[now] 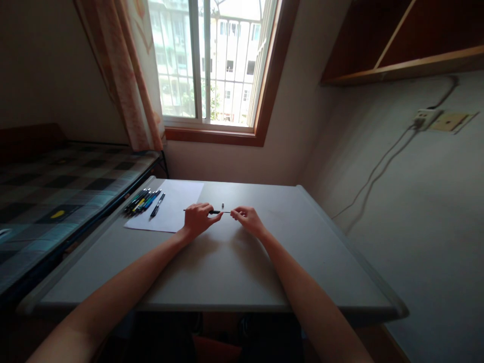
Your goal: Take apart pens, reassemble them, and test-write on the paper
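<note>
Over the middle of the table, my left hand [198, 219] is closed around a black pen barrel [215, 212], whose other end sticks out to the left of the fingers. A thin dark pen refill [227, 212] runs from the barrel's right end to my right hand [245, 219], which pinches it between thumb and fingers. Just beyond the gap between the hands lies a small pen tip piece [223, 205] on the table. The parts of barrel and refill under my fingers are hidden.
A white sheet of paper [151, 225] lies at the table's back left. On it are a pile of several pens [141, 202] and one separate black pen [158, 205]. The grey table [302, 252] has a bed [86, 176] to its left and a wall at right.
</note>
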The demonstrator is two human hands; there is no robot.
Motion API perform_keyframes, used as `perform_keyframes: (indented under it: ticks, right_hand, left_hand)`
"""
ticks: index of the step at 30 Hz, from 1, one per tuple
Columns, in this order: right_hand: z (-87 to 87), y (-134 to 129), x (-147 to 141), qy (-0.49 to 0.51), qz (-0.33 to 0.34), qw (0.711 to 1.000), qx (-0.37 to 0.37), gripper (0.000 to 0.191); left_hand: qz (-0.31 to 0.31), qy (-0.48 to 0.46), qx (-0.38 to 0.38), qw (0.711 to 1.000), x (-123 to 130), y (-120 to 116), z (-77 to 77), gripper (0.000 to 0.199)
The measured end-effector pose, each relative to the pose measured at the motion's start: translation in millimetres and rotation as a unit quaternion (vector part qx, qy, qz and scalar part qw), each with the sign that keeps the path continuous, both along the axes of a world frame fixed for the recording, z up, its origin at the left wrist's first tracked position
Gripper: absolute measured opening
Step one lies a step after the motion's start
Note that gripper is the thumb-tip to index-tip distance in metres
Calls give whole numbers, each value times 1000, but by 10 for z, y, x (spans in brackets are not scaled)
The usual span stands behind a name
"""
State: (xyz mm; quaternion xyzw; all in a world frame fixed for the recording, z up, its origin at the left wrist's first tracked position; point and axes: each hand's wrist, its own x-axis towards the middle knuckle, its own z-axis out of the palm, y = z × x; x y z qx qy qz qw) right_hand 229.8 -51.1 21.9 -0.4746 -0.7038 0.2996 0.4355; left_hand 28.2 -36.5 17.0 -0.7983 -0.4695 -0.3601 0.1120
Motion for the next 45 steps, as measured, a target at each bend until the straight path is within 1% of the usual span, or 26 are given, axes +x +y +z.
perform_keyframes:
  ticks: [4,11,16,21,24,31,37,41,45]
  right_hand:
    - [6,5,7,13,6,1000,-2,30]
    - [40,-12,1,18,-21,999,-17,25]
    - [40,1,6,109,-9,993,-42,27]
    - [52,12,6,212,-13,974,-75,28]
    - [56,12,4,244,-12,966,-87,27]
    - [49,-4,-14,232,-4,968,-94,31]
    - [62,-14,-12,210,0,972,-109,29]
    - [70,-22,-7,230,0,967,-114,26]
    - [57,-11,5,273,0,954,-126,24]
  left_hand:
    - [-6,-14,-8,1000,-20,14,2,34]
    - [10,-6,-10,1000,-14,11,3,36]
    - [21,-22,-23,999,-8,8,4,40]
    - [24,-26,-38,999,-11,11,5,41]
    - [21,-26,-43,999,-14,11,9,40]
    - [21,-21,-36,999,-15,9,10,41]
    - [22,-21,-32,999,-14,10,9,40]
    - [25,-31,-38,999,-12,11,1,40]
    - [33,-36,-45,998,-12,18,-10,42]
